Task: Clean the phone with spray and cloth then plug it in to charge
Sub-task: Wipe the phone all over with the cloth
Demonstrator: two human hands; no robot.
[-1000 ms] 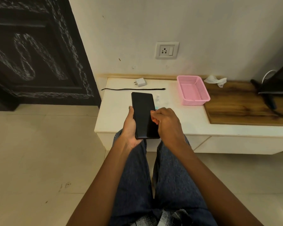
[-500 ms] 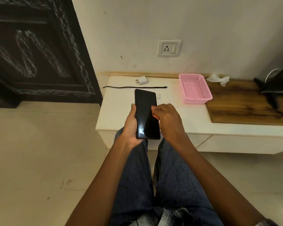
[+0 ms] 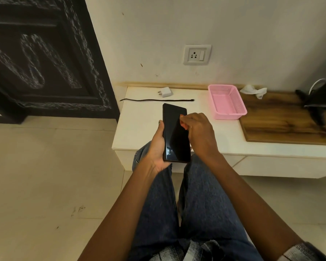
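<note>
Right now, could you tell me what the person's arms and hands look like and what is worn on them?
Both forearms are bare from elbow to wrist. The left hand and right hand wear no gloves, and no ring, watch or bracelet shows. At the lower right edge a checked grey, black and white sleeve appears, pushed up the right arm. No matching sleeve shows on the left arm.

Head view, single wide-angle camera: worn at head height, faces forward and down over the wearer's lap. Near: forearms, both hands close below. Far: low white surface (image 3: 139,127), wall socket (image 3: 197,54). Right edge dark, apparently distorted.
</note>
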